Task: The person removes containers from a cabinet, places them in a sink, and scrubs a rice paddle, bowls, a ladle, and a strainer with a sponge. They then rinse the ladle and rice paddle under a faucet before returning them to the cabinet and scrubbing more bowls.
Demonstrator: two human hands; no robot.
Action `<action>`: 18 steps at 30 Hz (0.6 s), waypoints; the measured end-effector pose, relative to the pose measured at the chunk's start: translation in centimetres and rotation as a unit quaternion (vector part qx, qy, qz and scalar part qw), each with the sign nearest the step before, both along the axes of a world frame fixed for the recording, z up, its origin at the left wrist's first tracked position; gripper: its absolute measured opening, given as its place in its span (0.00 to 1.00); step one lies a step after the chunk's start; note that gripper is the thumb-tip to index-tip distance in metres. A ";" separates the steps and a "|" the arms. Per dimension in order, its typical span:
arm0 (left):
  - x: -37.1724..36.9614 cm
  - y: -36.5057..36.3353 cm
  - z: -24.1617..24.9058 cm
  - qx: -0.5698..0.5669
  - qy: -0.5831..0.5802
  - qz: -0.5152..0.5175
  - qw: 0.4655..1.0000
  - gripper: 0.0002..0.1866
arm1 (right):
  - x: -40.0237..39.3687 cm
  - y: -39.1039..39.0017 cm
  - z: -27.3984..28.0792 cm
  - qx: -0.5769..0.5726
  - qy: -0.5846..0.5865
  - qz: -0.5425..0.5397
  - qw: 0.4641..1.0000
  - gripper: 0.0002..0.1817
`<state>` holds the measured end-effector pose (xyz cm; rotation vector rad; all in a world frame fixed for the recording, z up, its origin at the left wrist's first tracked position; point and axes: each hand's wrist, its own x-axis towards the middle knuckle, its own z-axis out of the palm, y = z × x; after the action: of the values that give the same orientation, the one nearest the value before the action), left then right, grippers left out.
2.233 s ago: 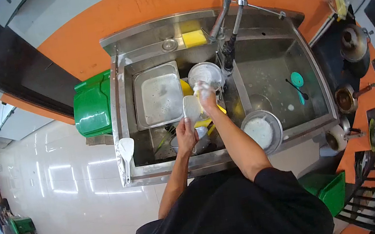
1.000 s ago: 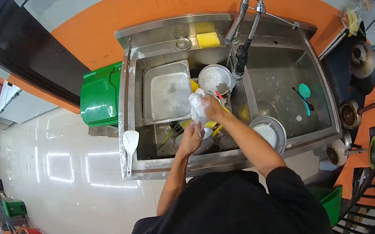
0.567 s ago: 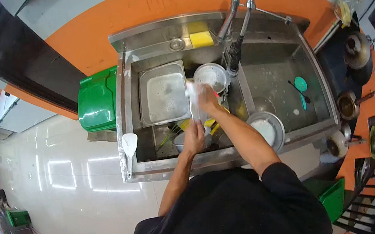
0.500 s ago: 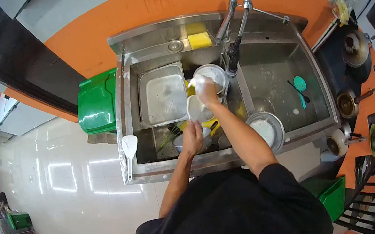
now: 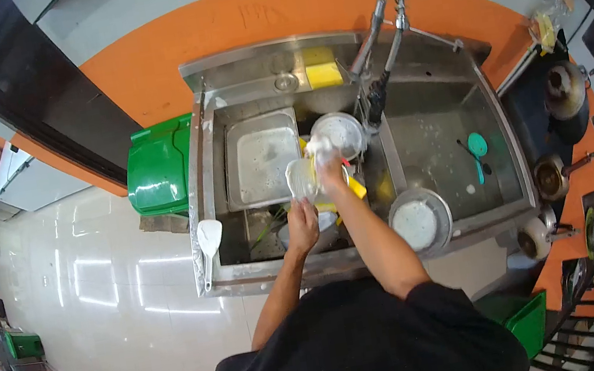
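Over the left basin, my left hand (image 5: 303,223) grips the near edge of a pale, ribbed dish (image 5: 301,179). My right hand (image 5: 329,171) is closed on a white, sudsy cloth or sponge (image 5: 320,147) at the dish's right side; foam hides its exact shape. Just behind stands a round metal bowl (image 5: 341,132). A rectangular metal tray (image 5: 256,123) lies to the left, wet and spotted. Yellow items and a pale bowl sit under my hands, partly hidden.
A metal bowl of cloudy liquid (image 5: 416,224) sits on the front ledge. A white scoop (image 5: 209,240) lies on the left rim. The spring faucet (image 5: 376,95) rises behind the divider. A yellow sponge (image 5: 324,75) is on the back ledge, a turquoise ladle (image 5: 476,145) in the right basin.
The view has shifted slightly. The dish is tilted differently, showing its ribbed surface, and my right hand with the foamy item has moved down closer to the dish's right side.
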<state>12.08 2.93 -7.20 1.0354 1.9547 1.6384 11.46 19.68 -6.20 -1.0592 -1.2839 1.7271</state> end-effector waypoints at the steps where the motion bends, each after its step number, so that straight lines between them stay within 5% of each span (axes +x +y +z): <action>1: -0.3 0.3 -0.1 0.013 -0.038 -0.004 0.999 0.09 | 0.1 -1.3 0.1 0.288 -0.013 0.014 0.958 0.09; 2: 0.2 0.1 0.4 0.010 -0.044 0.000 0.999 0.09 | 0.8 -3.2 0.8 0.544 -0.028 0.029 0.838 0.09; 3: 0.1 0.5 1.0 0.018 0.072 0.005 0.997 0.10 | 1.3 -4.0 1.8 0.535 -0.163 0.048 0.828 0.09; 4: 0.3 0.6 1.4 0.024 0.187 0.008 0.982 0.11 | 1.5 -3.2 1.9 0.534 -0.165 0.050 0.828 0.09; 6: 1.0 0.6 0.4 0.004 0.132 0.002 0.991 0.12 | 1.0 -0.8 1.9 0.446 -0.263 0.080 0.852 0.08; 7: 1.1 0.7 0.2 -0.011 0.076 -0.003 0.997 0.12 | 0.2 -0.5 0.9 0.506 -0.191 -0.055 0.839 0.07; 8: 1.0 0.8 0.9 -0.008 0.078 -0.006 0.997 0.12 | -0.1 0.5 -0.1 0.507 -0.191 -0.060 0.838 0.07; 9: 1.0 0.5 1.6 -0.009 0.034 -0.002 0.999 0.13 | -0.2 1.4 -1.2 0.285 -0.077 -0.045 0.954 0.07; 10: 0.6 0.2 2.2 -0.011 -0.009 0.003 1.000 0.13 | -0.5 1.8 -1.6 0.041 0.045 -0.026 0.998 0.08; 12: -0.4 0.7 2.3 0.007 -0.024 0.010 1.000 0.13 | 0.0 0.3 0.7 -0.050 0.080 -0.024 0.995 0.10; 13: -0.2 0.5 2.1 0.018 -0.047 0.015 0.999 0.13 | -0.1 0.1 -1.2 0.237 0.030 -0.022 0.971 0.11; 14: 0.1 0.5 2.0 0.017 -0.050 0.016 0.998 0.13 | 0.4 -0.9 -0.8 0.504 -0.021 -0.018 0.863 0.16; 15: 0.2 1.1 1.9 0.024 -0.038 0.002 0.999 0.12 | 0.7 -2.9 -0.6 0.529 -0.147 -0.009 0.836 0.14; 16: 0.5 1.3 1.8 0.029 -0.025 -0.014 0.999 0.12 | 1.3 -2.6 0.9 0.527 -0.150 -0.012 0.836 0.14; 18: 1.0 1.2 2.3 0.016 0.005 -0.036 0.999 0.12 | 2.1 -0.6 2.9 0.404 -0.240 0.117 0.875 0.13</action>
<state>13.09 4.09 -4.86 1.1163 1.8804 1.6342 13.57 19.04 -3.26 -0.8436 -2.2531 0.8802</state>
